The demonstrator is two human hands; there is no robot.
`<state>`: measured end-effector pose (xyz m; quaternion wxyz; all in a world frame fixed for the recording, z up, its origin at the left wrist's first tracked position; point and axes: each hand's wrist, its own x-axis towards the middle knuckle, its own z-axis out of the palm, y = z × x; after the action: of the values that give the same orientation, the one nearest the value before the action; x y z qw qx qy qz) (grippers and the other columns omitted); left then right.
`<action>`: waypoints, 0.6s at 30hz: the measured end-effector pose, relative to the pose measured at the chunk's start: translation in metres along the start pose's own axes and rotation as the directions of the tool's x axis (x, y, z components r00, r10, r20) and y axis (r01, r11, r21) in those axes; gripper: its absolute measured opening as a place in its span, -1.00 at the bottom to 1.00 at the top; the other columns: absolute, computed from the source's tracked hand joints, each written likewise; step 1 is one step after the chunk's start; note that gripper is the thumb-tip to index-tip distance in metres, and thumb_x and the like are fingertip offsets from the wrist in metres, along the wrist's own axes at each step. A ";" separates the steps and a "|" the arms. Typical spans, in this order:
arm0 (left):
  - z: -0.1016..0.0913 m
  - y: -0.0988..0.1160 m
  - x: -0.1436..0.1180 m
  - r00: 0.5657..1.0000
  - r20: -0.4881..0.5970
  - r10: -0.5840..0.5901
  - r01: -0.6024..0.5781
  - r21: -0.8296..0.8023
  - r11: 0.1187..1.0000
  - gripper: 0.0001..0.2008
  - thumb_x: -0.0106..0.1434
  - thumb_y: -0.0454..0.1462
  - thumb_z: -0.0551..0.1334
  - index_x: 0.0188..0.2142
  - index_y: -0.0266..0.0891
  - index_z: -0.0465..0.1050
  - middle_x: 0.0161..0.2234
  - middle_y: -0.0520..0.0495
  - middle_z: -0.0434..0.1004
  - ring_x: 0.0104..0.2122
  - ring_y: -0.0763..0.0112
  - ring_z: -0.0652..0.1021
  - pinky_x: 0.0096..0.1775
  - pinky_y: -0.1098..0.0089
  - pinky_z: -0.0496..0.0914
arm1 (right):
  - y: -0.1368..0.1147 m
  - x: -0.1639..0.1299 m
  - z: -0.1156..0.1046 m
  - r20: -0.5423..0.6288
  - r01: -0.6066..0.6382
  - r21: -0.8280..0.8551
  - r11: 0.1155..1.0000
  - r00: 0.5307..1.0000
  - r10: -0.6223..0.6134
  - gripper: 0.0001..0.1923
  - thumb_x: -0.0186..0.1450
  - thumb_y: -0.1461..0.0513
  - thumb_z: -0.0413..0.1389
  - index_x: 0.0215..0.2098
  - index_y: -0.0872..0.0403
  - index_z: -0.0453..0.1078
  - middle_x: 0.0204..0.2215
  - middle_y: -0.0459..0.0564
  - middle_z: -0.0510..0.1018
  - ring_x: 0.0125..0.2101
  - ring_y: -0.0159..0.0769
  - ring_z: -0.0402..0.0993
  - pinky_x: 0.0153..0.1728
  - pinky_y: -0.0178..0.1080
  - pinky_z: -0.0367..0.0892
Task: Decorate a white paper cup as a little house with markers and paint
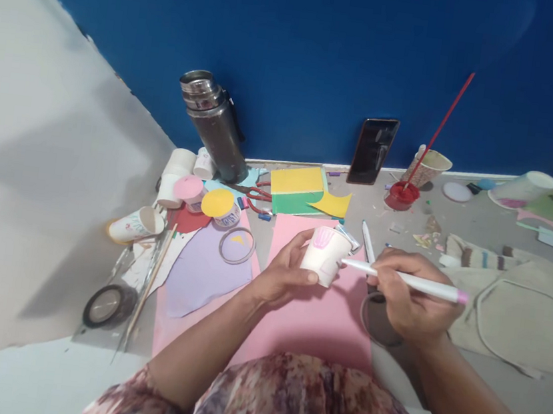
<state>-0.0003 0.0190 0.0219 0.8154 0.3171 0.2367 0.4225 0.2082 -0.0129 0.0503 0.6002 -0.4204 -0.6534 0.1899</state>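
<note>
White paper cup [325, 254] tilted in left hand's [282, 273] grasp, pink-capped marker [406, 281] gripped by right hand [409, 297].

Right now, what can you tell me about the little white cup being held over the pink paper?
The paper cup is small, white and looks like thin card, with a pale pink-purple drawing on its side. It is tipped on its side above the pink sheet. The left hand grips it, thumb along the lower edge, fingers behind. The right hand holds a white marker with a pink end, its tip touching the cup's side. What is inside cannot be seen.
</note>
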 end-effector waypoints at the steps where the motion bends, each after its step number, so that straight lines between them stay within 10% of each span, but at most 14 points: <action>1: 0.001 0.001 0.000 1.000 0.007 -0.013 0.013 -0.028 1.000 -0.15 -0.07 -0.30 0.61 0.22 -0.19 0.41 0.05 -0.24 0.64 -0.08 0.08 0.67 -0.05 0.18 0.53 | 0.001 -0.001 -0.001 -0.019 -0.016 0.035 0.999 1.000 0.017 -0.82 0.34 0.39 0.18 -0.34 0.01 0.54 -0.52 -0.15 0.61 -0.51 -0.36 0.53 -0.47 -0.31 0.42; 18: 0.003 -0.004 0.000 0.997 0.048 -0.065 0.070 -0.109 0.992 -0.24 -0.02 -0.34 0.55 0.20 -0.22 0.47 0.09 -0.26 0.61 -0.14 0.19 0.65 -0.10 0.21 0.58 | -0.008 0.004 0.000 0.115 0.039 -0.083 0.996 0.993 -0.029 -0.86 0.34 0.34 0.19 -0.36 0.04 0.53 -0.51 -0.11 0.61 -0.54 -0.35 0.53 -0.49 -0.30 0.39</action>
<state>0.0041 0.0157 0.0212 0.8507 0.2723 0.2055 0.3999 0.2057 -0.0142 0.0585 0.5466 -0.4228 -0.7013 0.1752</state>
